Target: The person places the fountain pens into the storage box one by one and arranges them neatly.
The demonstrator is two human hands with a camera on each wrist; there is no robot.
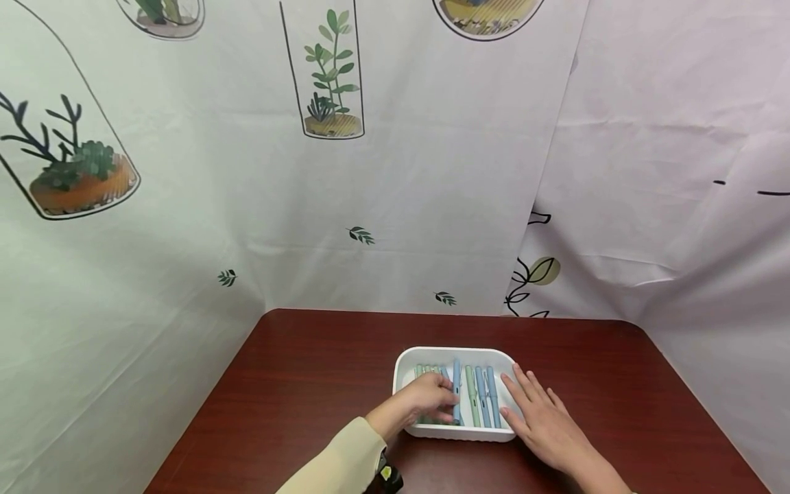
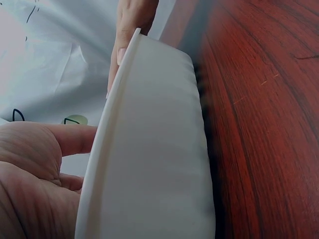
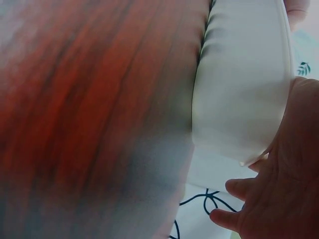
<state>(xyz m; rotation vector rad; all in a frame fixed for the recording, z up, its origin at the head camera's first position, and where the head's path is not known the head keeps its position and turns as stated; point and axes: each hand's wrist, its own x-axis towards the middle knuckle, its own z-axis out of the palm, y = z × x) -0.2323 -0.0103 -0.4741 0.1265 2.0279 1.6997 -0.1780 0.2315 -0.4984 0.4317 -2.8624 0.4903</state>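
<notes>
A white tray (image 1: pixel 458 433) with rounded corners sits on the table and holds several pens with clips. Reaching over its left front side, my left hand (image 1: pixel 426 396) has its fingertips right at a blue pen (image 1: pixel 457 377) near the middle, fingers spread a little. That hand covers part of the green pens (image 1: pixel 420 370) on the left. Right of it lie a green pen (image 1: pixel 472 394) and two blue pens (image 1: pixel 487 398). My right hand (image 1: pixel 549 425) rests along the tray's right rim, fingers extended. The right wrist view shows its palm (image 3: pixel 284 169) beside the tray wall (image 3: pixel 239 89).
The dark red wooden table (image 1: pixel 296 384) extends around the tray on all sides. White cloth (image 1: pixel 395 192) with plant prints hangs behind and at both sides. A black wrist device (image 1: pixel 385 475) sits below the left sleeve (image 1: pixel 339 456).
</notes>
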